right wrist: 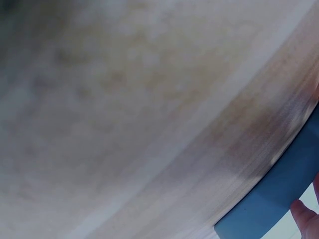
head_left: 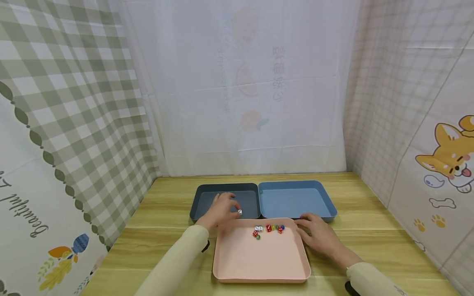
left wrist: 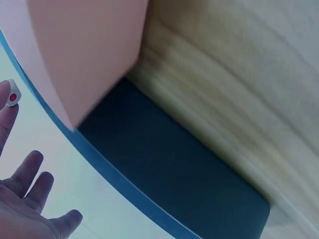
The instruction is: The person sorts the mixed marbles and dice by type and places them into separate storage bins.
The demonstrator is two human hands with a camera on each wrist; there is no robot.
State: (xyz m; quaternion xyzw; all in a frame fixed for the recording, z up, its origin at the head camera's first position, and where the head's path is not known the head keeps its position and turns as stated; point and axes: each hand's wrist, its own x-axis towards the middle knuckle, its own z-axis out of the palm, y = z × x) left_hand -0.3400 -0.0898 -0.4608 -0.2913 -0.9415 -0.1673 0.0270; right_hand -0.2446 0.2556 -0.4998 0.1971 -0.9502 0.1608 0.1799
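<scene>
i work from the head camera, with the rectangular pale-pink tray [head_left: 262, 261] as landmark; it lies on the yellowish wood-grain counter [head_left: 374, 230]. beyond its far left part lies the rectangular dark slate tray [head_left: 249, 200]; beyond its far right part, the rectangular blue tray [head_left: 296, 199], side by side with the dark one.

left hand [head_left: 221, 210]: just beyond the pink tray's far left corner, over the dark tray. i see its grip closed to a pinch, thumb and finger on a small white cubic die [head_left: 240, 212]; the left wrist camera shows one red pip on that die and the other fingers spread.

right hand [head_left: 317, 236]: at the pink tray's far right corner, grip relaxed and partly open, fingertips at the rim, no small piece in hold.

inside the pink tray's far half i count two white cubic dice [head_left: 258, 228], side by side; three red dice with white pips [head_left: 268, 228]; and small round marbles [head_left: 282, 227] in yellow-green, green and blue. one red die and one green marble lie nearer to me than the rest.

behind all three trays hangs a white cloth [head_left: 244, 160].
</scene>
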